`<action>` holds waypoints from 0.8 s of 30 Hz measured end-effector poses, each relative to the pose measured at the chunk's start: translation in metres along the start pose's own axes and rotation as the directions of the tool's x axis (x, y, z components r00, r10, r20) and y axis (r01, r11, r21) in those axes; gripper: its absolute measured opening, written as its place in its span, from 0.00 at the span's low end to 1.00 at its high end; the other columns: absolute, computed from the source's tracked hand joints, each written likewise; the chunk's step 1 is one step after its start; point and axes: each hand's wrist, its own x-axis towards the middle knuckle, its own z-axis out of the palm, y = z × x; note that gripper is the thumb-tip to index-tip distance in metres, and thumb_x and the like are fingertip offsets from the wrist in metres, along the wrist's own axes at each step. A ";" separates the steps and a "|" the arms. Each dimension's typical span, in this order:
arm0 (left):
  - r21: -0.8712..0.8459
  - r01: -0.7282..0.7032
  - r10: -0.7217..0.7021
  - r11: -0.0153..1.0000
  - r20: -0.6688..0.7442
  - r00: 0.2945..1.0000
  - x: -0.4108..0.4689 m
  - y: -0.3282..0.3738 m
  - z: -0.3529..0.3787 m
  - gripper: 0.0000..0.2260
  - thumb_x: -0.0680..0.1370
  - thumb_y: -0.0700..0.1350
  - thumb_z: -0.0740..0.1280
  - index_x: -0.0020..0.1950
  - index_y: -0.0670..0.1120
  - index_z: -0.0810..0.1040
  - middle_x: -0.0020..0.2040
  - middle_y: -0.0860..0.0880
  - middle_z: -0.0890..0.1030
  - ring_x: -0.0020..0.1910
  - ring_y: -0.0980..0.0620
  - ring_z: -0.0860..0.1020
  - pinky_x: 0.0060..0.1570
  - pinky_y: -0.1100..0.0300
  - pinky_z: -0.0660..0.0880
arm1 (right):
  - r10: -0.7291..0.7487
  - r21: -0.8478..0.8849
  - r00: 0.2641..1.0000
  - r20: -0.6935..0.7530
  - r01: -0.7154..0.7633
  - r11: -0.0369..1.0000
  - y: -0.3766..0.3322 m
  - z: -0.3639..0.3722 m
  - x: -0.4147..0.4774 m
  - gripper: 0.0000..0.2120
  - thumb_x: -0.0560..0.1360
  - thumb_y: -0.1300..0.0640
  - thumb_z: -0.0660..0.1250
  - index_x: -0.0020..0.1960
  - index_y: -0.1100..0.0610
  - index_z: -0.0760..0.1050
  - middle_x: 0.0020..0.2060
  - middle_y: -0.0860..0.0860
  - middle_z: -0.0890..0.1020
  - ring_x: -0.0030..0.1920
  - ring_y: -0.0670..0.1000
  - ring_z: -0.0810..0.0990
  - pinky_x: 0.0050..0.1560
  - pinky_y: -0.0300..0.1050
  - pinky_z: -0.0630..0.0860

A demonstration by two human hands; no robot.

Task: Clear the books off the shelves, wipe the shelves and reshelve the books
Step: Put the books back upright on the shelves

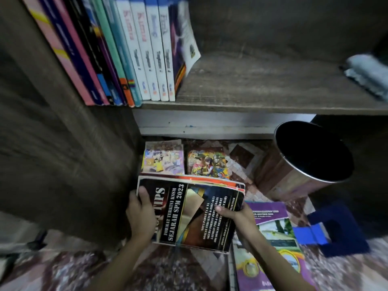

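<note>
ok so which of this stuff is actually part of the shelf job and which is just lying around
Part of the job:
stack of books, gripped by left hand and right hand
row of books on the shelf
comics and purple books on the floor
grey cloth on the shelf

Lying about:
bin
blue thing beside it, too blurred to name

over on the right, a round bin [310,156] stands on the floor with its mouth turned up toward us, so we look straight into a dark inside; shiny metal rim, brownish striped outer wall. under it the patterned floor [241,156] shows brown and pale geometric shapes. just below the bin, a blue object [340,227], dark blue with a brighter blue patch, blurred, possibly a small stool. bottom left, a speckled floor covering [69,269], reddish and grey, and a dark blurred shape [39,238] above it.
</note>
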 end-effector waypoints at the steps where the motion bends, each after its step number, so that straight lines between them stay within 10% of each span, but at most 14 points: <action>1: -0.024 -0.024 0.024 0.999 0.001 1.000 0.000 0.011 0.000 0.30 0.74 0.63 0.50 0.55 0.39 0.74 0.51 0.36 0.79 0.52 0.38 0.77 0.52 0.49 0.71 | -0.010 0.016 0.999 0.034 0.009 1.000 -0.015 -0.003 -0.007 0.26 0.60 0.67 0.78 0.56 0.64 0.76 0.47 0.59 0.85 0.45 0.55 0.84 0.42 0.45 0.80; 11: -0.201 -0.270 0.285 0.942 0.045 0.958 -0.025 0.163 -0.004 0.17 0.83 0.53 0.51 0.52 0.42 0.73 0.44 0.47 0.76 0.51 0.43 0.74 0.47 0.55 0.66 | -0.387 0.149 0.921 0.041 0.377 0.914 -0.153 -0.034 -0.090 0.25 0.48 0.60 0.80 0.44 0.62 0.79 0.39 0.59 0.85 0.38 0.56 0.83 0.42 0.50 0.81; 19: -0.197 -0.354 0.378 0.914 0.101 0.920 -0.032 0.286 -0.006 0.24 0.81 0.60 0.49 0.67 0.46 0.69 0.60 0.50 0.74 0.59 0.48 0.72 0.58 0.56 0.65 | -0.561 0.389 0.827 -0.048 0.533 0.752 -0.230 -0.027 -0.153 0.16 0.58 0.69 0.72 0.46 0.63 0.76 0.34 0.55 0.84 0.32 0.52 0.83 0.30 0.44 0.79; 24: -0.226 -0.281 0.285 0.933 -0.012 0.958 -0.042 0.306 0.002 0.30 0.79 0.58 0.60 0.77 0.51 0.54 0.76 0.47 0.57 0.75 0.43 0.57 0.71 0.39 0.52 | -0.523 0.523 0.847 -0.094 0.489 0.698 -0.259 -0.015 -0.166 0.18 0.58 0.69 0.72 0.47 0.61 0.76 0.35 0.57 0.83 0.32 0.54 0.83 0.33 0.48 0.82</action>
